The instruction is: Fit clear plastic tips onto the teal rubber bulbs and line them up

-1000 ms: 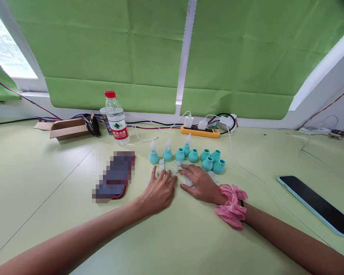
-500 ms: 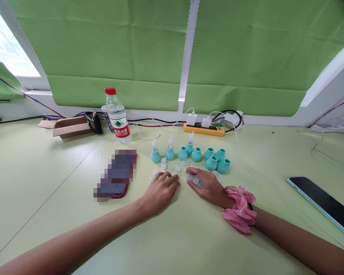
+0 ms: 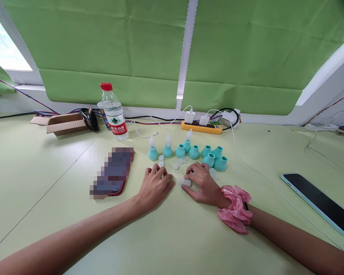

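My left hand [image 3: 157,186] rests palm-down on the table, its fingers bent and the thumb and index tips close together. Anything between those tips is hidden or too small to make out. In my right hand [image 3: 200,183], thumb and fingers close on a translucent white plastic tube [image 3: 184,182], lying sideways just above or on the table. Beyond the hands stand several turquoise squeeze bulbs [image 3: 194,152] with open necks. Three others carry pointed translucent nozzles [image 3: 168,140]. Small round whitish pieces [image 3: 176,166] lie between hands and bulbs. Clear plastic pieces [image 3: 213,174] sit partly behind my right hand.
A water bottle [image 3: 114,118], a cup [image 3: 103,115] and a cardboard box [image 3: 67,124] stand at the back left. One phone [image 3: 114,168] lies left, another [image 3: 318,202] right. A yellow power strip [image 3: 202,127] with chargers lies behind the bulbs; a white cable [image 3: 263,176] runs right.
My right fingers have shifted and now grip the translucent tube nearer their tips, leaving it more exposed. My left hand has moved slightly left, its fingers more bent. The view has shifted slightly.
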`<control>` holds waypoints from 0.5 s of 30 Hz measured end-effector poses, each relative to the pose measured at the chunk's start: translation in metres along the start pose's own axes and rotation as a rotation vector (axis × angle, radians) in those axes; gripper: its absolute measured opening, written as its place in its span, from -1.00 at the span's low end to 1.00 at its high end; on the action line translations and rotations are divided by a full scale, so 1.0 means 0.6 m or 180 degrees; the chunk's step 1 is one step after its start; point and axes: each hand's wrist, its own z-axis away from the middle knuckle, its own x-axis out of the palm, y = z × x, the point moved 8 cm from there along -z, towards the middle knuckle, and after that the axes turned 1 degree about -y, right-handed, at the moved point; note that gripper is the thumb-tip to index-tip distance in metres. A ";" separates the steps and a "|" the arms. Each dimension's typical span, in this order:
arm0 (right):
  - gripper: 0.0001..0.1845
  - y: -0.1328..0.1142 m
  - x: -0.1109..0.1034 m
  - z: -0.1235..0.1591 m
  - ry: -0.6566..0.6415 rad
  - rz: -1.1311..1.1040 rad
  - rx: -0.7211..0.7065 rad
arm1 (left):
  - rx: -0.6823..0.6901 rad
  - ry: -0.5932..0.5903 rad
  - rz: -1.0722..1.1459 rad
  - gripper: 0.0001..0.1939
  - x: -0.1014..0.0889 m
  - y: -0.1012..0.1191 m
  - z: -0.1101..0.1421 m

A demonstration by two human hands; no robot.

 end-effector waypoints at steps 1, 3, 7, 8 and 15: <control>-0.85 -0.002 0.000 0.000 0.0024 -0.0019 -0.0066 | -0.0008 0.0000 0.0050 -0.79 0.001 -0.002 -0.001; -0.82 -0.007 -0.002 0.001 0.0117 -0.0067 -0.0244 | -0.0045 0.0043 0.0258 -0.81 0.000 -0.007 -0.002; -0.80 -0.013 0.001 0.003 0.0126 -0.0316 -0.0571 | 0.0037 0.0408 0.0950 -0.87 -0.013 -0.012 -0.001; -0.79 -0.015 0.004 0.004 0.0075 -0.0394 -0.0627 | 0.0138 0.0554 0.1157 -0.88 -0.019 -0.011 0.000; -0.67 -0.024 0.012 0.004 -0.0289 -0.0591 -0.0629 | 0.0579 0.0796 0.2246 -0.91 -0.034 -0.005 0.004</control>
